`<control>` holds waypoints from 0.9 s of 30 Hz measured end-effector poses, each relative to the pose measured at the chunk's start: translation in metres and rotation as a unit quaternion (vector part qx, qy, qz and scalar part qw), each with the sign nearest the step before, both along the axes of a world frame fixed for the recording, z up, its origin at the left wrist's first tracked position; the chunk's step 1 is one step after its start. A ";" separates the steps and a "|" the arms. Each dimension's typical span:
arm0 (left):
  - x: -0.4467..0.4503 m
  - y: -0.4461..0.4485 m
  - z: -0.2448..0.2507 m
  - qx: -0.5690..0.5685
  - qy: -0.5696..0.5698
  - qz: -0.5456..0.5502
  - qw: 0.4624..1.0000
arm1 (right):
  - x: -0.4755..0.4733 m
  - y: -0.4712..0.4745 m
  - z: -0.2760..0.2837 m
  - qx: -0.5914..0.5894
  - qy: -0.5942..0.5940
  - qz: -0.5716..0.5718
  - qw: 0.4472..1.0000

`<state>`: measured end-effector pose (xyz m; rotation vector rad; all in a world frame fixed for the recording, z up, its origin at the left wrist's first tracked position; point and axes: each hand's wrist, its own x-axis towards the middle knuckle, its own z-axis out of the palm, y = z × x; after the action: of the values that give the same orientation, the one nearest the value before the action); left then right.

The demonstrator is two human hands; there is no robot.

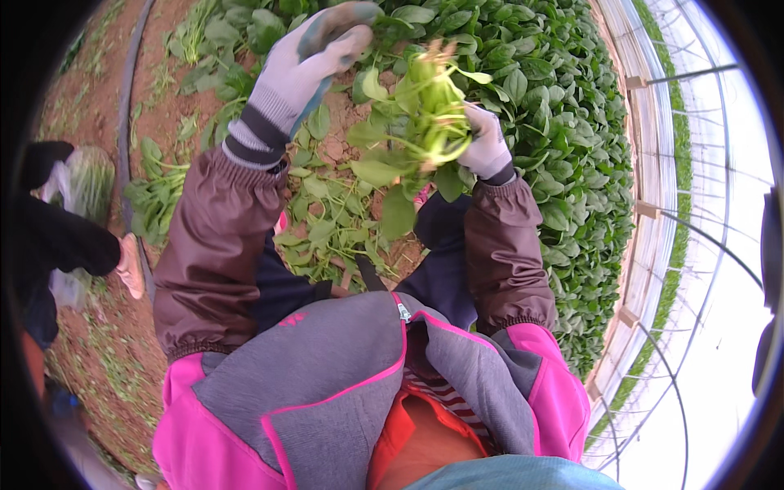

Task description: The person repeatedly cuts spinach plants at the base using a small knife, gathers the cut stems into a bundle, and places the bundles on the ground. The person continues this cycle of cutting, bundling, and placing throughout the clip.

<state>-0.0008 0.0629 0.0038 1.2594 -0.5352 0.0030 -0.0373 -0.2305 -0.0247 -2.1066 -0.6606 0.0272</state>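
Note:
My right hand (487, 144), in a pale knitted work glove, grips a bunch of uprooted spinach (432, 110) by its side. The pale root ends point away from me, and several leaves hang down toward my knees. To the left, my left hand (340, 43) is raised in a white and grey-blue coated glove, apart from the bunch, with its fingers bent and nothing seen in them. Loose spinach leaves and stems (331, 214) lie on the soil between my legs. Brown sleeve covers reach up both forearms.
Dense growing spinach (539, 92) fills the right side, up to a greenhouse's wooden-edged plastic wall (652, 153). Picked spinach (162, 190) lies at left beside a dark hose (125, 110). Beyond the hose are another person's foot (130, 264) and a plastic bag of greens (89, 184).

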 end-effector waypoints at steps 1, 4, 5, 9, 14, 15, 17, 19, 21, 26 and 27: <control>0.001 0.002 -0.002 0.029 0.039 0.024 0.999 | 0.002 0.003 0.001 -0.080 -0.071 -0.041 0.993; 0.004 0.012 0.000 0.068 0.084 0.049 0.993 | 0.000 0.009 0.002 -0.220 -0.197 -0.111 0.949; 0.004 0.012 0.001 0.080 0.071 0.033 0.994 | -0.002 0.008 0.002 -0.252 -0.222 -0.122 0.934; 0.003 0.011 0.005 0.123 0.061 0.009 0.991 | -0.004 0.006 -0.005 -0.268 -0.273 -0.129 0.915; 0.002 0.001 0.006 0.276 -0.087 0.003 0.957 | -0.008 0.007 -0.014 -0.323 -0.283 -0.121 0.895; 0.003 -0.001 0.006 0.331 -0.169 0.021 0.928 | -0.008 0.008 -0.015 -0.328 -0.284 -0.122 0.893; -0.001 -0.011 0.002 0.358 -0.115 0.026 0.926 | -0.009 0.009 -0.017 -0.344 -0.282 -0.127 0.887; -0.003 -0.019 -0.004 0.465 -0.238 0.089 0.848 | -0.010 0.009 -0.018 -0.324 -0.305 -0.118 0.888; -0.004 -0.025 -0.009 0.455 -0.255 0.106 0.846 | -0.011 0.008 -0.019 -0.311 -0.323 -0.116 0.886; 0.007 -0.010 -0.007 0.268 0.009 -0.035 0.963 | -0.012 0.008 -0.020 -0.300 -0.357 -0.127 0.876; 0.011 -0.006 -0.004 0.292 -0.066 -0.016 0.954 | -0.013 0.008 -0.020 -0.299 -0.360 -0.127 0.875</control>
<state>0.0101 0.0570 -0.0001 1.8367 -0.7016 -0.1056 -0.0498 -0.2227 -0.0448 -2.8049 -0.8672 -0.8380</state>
